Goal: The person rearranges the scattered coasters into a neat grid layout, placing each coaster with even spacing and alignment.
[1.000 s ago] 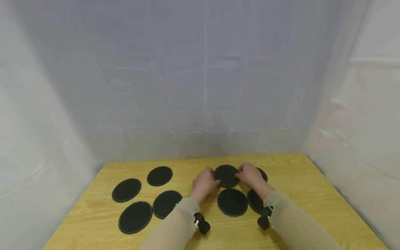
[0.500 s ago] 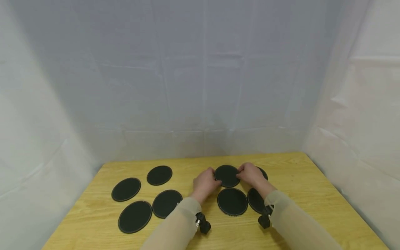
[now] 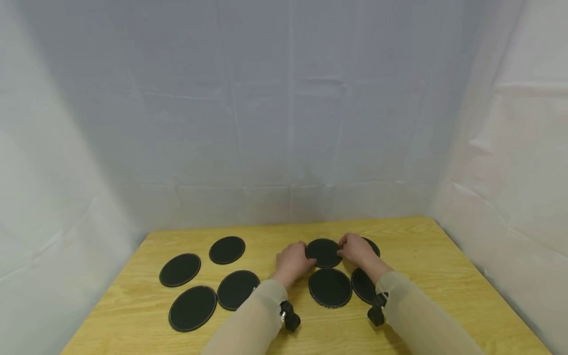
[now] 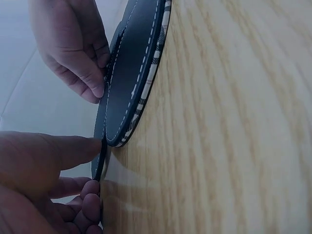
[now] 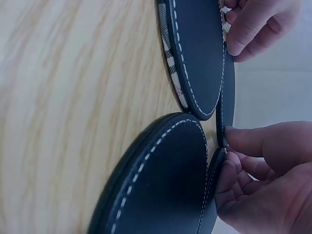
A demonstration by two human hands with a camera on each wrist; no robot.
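Both my hands, left (image 3: 293,261) and right (image 3: 355,249), pinch one coaster (image 3: 323,253) by opposite edges; I'd keep it level and lower it evenly onto the table (image 3: 443,276).

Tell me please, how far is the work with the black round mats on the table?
Seemingly done: nothing is gathered or stacked. In hand: the left hand and right hand pinch opposite edges of one black mat at the far middle of the wooden table. Left: four mats lie spread apart on the left, and three more lie near the held one, one partly hidden.
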